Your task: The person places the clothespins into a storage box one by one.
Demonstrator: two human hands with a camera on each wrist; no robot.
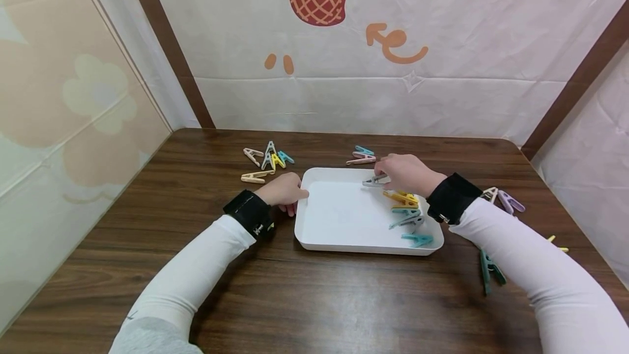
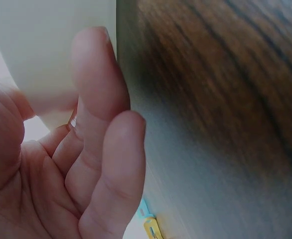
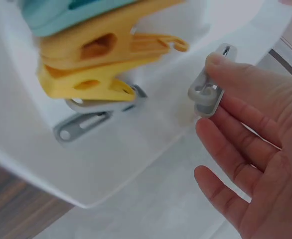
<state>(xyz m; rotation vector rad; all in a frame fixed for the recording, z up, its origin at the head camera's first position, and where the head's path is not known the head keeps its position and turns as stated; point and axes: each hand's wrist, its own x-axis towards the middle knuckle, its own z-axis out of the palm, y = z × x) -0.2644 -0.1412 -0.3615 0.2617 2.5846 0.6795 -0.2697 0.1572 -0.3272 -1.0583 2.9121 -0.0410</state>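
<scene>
Some in, some out: the job looks partway along

The right hand (image 1: 407, 172) pinches a gray peg (image 3: 204, 84) between thumb and fingertips, just inside the far side of the white tray (image 1: 339, 217); whether that peg touches the tray floor, I cannot tell. The left hand (image 1: 282, 190) grasps the tray's left rim, thumb on top and fingers bent beneath.

Done, it seems: the orange peg (image 3: 86, 47), the yellow peg (image 3: 83, 85) and several teal pegs (image 1: 417, 240) lie in a rough row along the tray's right side. Probably left: the loose pegs on the table (image 1: 245, 299), namely a mixed cluster (image 1: 253, 177) at far left, a blue peg (image 1: 365, 150) and pale pink pegs (image 1: 361, 161) behind the tray, and a purple peg (image 1: 511, 201) and dark green peg (image 1: 485, 272) to the right, near the right sleeve (image 1: 530, 261).

Only the head view takes in all these loose groups. The right wrist view adds another gray peg lying beside the yellow one, a spot that the hand seems to cover from above. The left wrist view shows the bent fingers close up, which the head view mostly hides
</scene>
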